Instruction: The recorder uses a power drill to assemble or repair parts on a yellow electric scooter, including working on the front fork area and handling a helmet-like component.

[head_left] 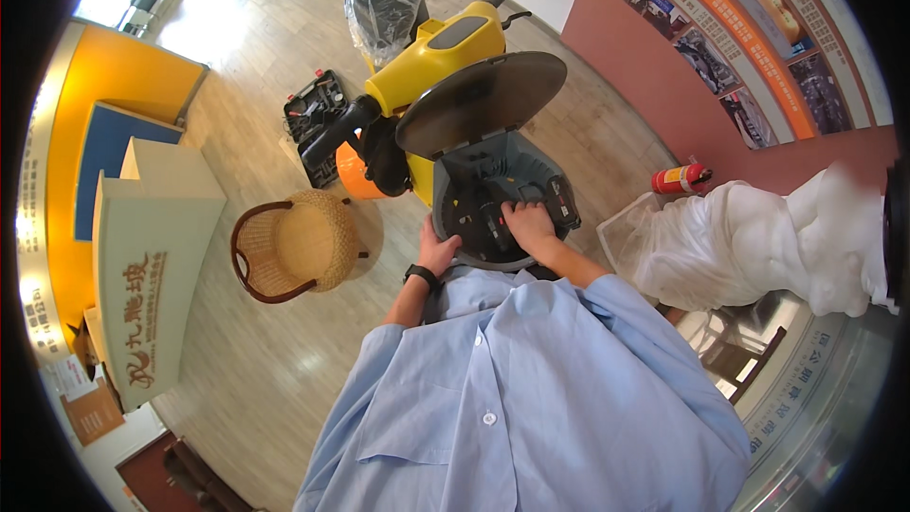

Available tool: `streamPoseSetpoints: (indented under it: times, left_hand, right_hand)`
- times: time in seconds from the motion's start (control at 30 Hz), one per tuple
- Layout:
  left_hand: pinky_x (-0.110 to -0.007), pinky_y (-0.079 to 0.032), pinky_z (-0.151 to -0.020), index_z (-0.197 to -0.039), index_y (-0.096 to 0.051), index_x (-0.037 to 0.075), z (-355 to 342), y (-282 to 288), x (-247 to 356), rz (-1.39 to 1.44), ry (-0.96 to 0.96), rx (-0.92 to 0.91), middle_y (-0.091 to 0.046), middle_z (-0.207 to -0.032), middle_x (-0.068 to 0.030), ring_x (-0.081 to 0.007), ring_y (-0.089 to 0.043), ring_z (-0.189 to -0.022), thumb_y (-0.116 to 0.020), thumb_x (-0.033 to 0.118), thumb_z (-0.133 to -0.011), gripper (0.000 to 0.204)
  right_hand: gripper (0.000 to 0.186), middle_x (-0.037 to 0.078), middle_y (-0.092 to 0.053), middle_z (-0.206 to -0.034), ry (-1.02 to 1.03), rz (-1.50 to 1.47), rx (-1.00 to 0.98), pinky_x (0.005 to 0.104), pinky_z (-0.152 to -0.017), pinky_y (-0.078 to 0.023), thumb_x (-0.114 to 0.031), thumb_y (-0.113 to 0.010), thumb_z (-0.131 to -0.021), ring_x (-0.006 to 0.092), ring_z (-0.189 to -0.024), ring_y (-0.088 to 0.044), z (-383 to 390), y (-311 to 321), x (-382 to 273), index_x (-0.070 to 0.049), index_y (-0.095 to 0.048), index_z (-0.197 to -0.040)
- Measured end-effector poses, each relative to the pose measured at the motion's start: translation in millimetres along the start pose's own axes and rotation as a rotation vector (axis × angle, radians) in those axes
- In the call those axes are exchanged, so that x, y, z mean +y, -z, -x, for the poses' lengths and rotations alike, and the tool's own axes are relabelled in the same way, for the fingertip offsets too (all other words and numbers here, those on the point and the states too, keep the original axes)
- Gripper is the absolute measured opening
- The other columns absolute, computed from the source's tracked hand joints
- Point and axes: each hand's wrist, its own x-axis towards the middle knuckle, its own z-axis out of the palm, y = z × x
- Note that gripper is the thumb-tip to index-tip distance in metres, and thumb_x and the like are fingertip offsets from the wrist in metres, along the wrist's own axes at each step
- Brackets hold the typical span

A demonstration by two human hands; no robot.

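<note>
In front of me is a grey open-topped compartment [540, 169] on a yellow machine [445, 52], its round dark lid [483, 104] tilted up. Black parts [493, 220] lie inside, too dim to name for certain. My left hand [439, 248] grips the compartment's left rim, thumb toward the inside and the other fingers mostly out of sight. Reaching in over the near right side, my right hand [531, 228] has its fingers bent down against the black parts. What lies under those fingertips is hidden.
A wicker chair [327, 228] stands to the left. Beyond it are an orange bucket [354, 173] and an open black tool case [318, 109]. At right are a red fire extinguisher [681, 178] and a bulky white plastic-wrapped object [749, 242]. A pale counter [156, 256] is far left.
</note>
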Motion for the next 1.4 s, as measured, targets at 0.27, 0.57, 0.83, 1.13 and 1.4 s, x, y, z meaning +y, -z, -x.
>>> streamPoseSetpoints:
  times: [0.27,0.57,0.83,1.13,1.4]
  left_hand:
    - [-0.042,-0.041,-0.096,-0.128,-0.04,0.001,-6,4,-18,-0.088,-0.02,-0.032,-0.049,-0.115,-0.0245,-0.0388,-0.046,-0.11,-0.065,0.012,-0.062,0.071]
    - [-0.043,-0.039,-0.099,-0.131,-0.035,0.002,-7,6,-8,-0.246,-0.046,-0.027,-0.044,-0.117,-0.0271,-0.0408,-0.042,-0.113,-0.068,0.016,-0.062,0.078]
    - [-0.042,-0.039,-0.099,-0.133,-0.033,0.001,-5,7,-4,-0.232,-0.02,-0.045,-0.043,-0.118,-0.0273,-0.041,-0.043,-0.113,-0.068,0.016,-0.062,0.081]
    - [-0.041,-0.041,-0.097,-0.133,-0.033,0.002,-4,7,-1,-0.26,-0.039,-0.01,-0.042,-0.117,-0.0269,-0.041,-0.044,-0.111,-0.068,0.014,-0.061,0.081]
    - [-0.042,-0.041,-0.096,-0.132,-0.033,0.003,-3,7,6,-0.286,-0.028,-0.032,-0.042,-0.116,-0.0265,-0.0409,-0.044,-0.11,-0.068,0.013,-0.061,0.08]
  right_hand:
    - [0.019,0.008,-0.065,-0.079,-0.009,0.001,0.038,0.0357,-0.066,-0.049,-0.015,-0.055,-0.083,0.0237,-0.072,-0.066,1,3,-3,-0.009,-0.056,-0.101]
    - [0.023,0.009,-0.064,-0.081,-0.026,0.012,0.026,0.0374,-0.065,-0.049,-0.014,-0.056,-0.081,0.0246,-0.075,-0.065,-1,0,-4,-0.01,-0.055,-0.104]
    - [0.02,0.008,-0.064,-0.08,-0.026,0.008,0.029,0.0377,-0.065,-0.049,-0.014,-0.056,-0.082,0.0248,-0.074,-0.065,1,1,-5,-0.011,-0.055,-0.101]
    - [0.017,0.008,-0.064,-0.079,-0.028,0.003,0.06,0.0377,-0.064,-0.049,-0.014,-0.055,-0.082,0.0246,-0.072,-0.065,1,0,-5,-0.011,-0.055,-0.098]
    - [0.018,0.008,-0.064,-0.079,-0.031,0.017,0.038,0.0374,-0.064,-0.049,-0.015,-0.055,-0.082,0.0241,-0.073,-0.065,2,2,-4,-0.011,-0.055,-0.1]
